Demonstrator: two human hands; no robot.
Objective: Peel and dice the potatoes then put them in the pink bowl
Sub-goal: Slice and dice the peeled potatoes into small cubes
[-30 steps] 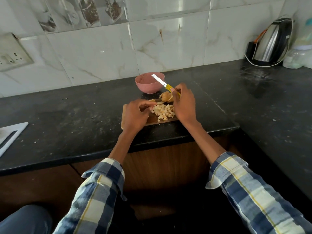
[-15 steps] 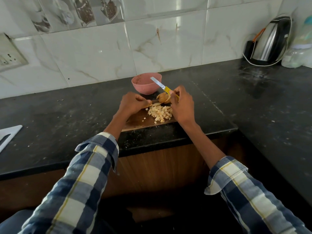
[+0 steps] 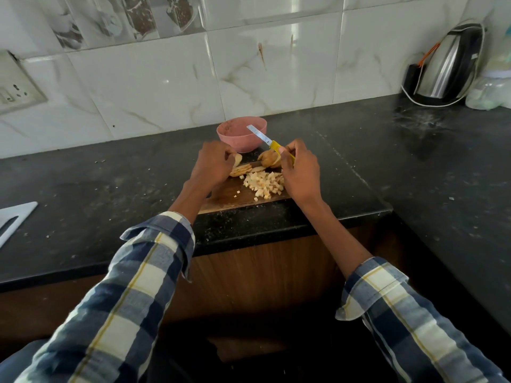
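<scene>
Potato slices are handled on the board (image 3: 229, 193).
A slice (image 3: 237, 160) is pinched by the left hand (image 3: 213, 165); the knife (image 3: 272, 143) is gripped by the right hand (image 3: 300, 171), beside the dice (image 3: 264, 183).

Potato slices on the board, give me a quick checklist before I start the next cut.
1. Knife gripped by right hand: ok.
2. Blade pointing away from fingers: ok, it angles up over the pink bowl.
3. Left hand holding a slice: ok.
4. Slices flat on cutting board: ok.
5. Free board space: not ok, diced pile crowds the right.
6. Bowl empty: cannot tell.
</scene>
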